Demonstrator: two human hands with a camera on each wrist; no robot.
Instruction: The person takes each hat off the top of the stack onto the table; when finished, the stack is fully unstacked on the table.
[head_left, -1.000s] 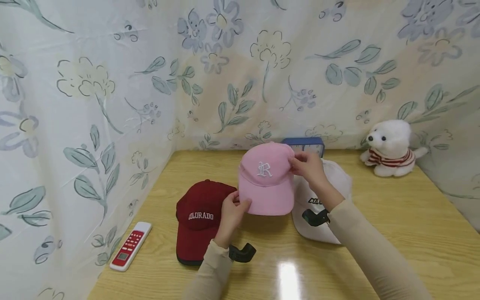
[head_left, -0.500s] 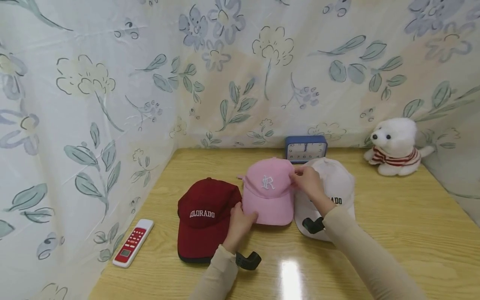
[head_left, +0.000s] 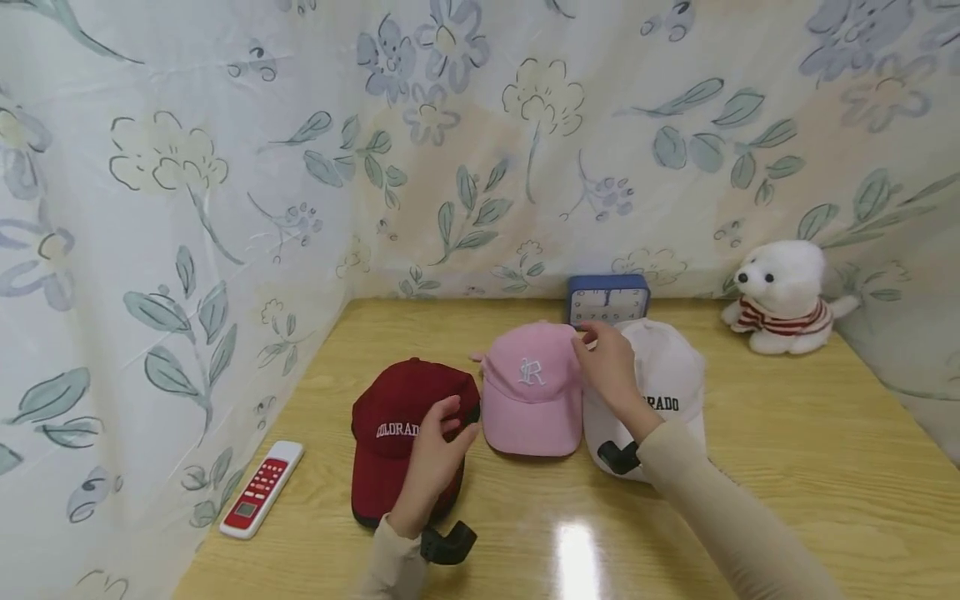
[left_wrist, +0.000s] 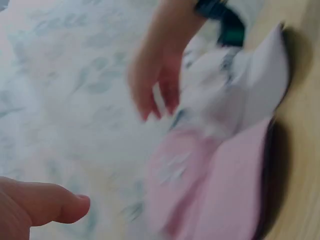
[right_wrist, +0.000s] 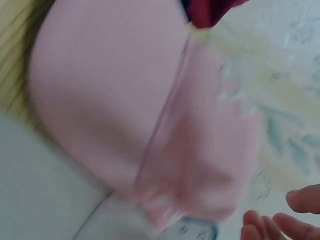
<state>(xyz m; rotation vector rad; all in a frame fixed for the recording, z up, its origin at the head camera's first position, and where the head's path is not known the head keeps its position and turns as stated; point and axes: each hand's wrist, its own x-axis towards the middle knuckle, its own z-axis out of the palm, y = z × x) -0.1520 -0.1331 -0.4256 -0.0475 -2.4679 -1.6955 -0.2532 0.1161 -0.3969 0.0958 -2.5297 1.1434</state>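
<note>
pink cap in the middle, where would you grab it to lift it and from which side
Probably by the brim. The pink cap sits upright on the table, brim flat and pointing toward the person, its front edge clear. The red cap and white cap crowd its sides, so come from the near side and pinch the brim's front. The right hand is at the crown's back right, the left hand over the red cap.

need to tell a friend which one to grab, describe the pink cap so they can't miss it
On the wooden table, three caps sit in a row before a blue clock. The pink cap is the middle one, with a white monogram, while the dark red cap and white cap read COLORADO.
</note>
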